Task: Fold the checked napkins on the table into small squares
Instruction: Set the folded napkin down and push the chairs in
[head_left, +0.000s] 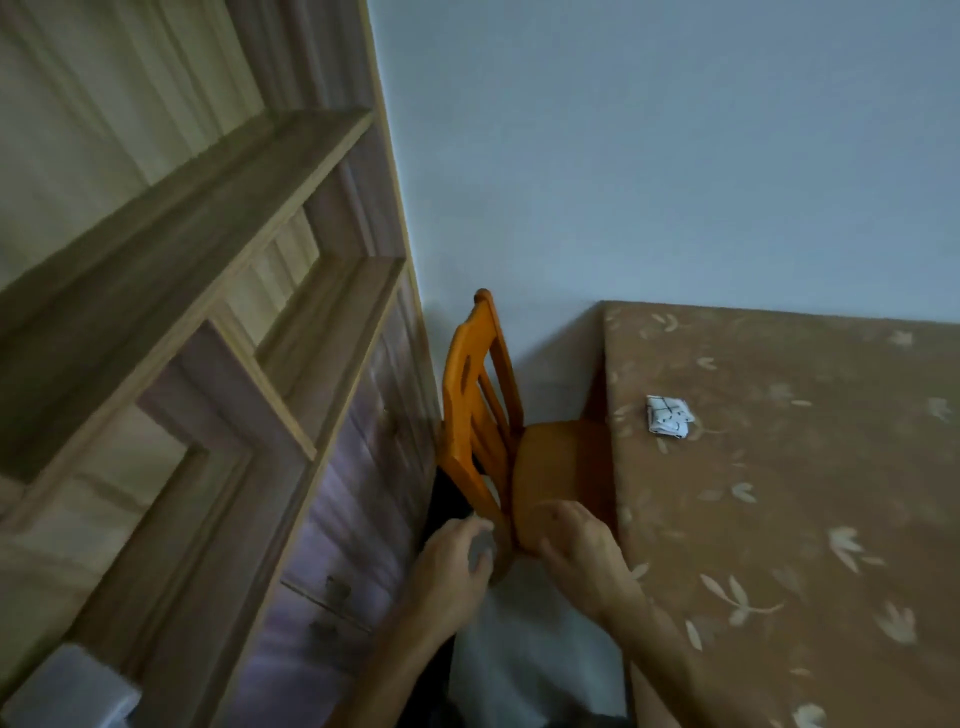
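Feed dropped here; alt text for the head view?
Both hands are at an orange chair: the right hand grips its seat edge, the left hand is at its back frame, grip blurred. One folded checked napkin lies on the cloth-covered table beside it.

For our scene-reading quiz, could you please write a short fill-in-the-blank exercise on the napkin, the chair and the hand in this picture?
1. The one folded checked napkin lies on the ___, on a cloth with a leaf pattern.
2. The wooden chair next to it is ___ in colour.
3. The right hand holds the chair by its ___, not by its back.

Missing words: table; orange; seat.
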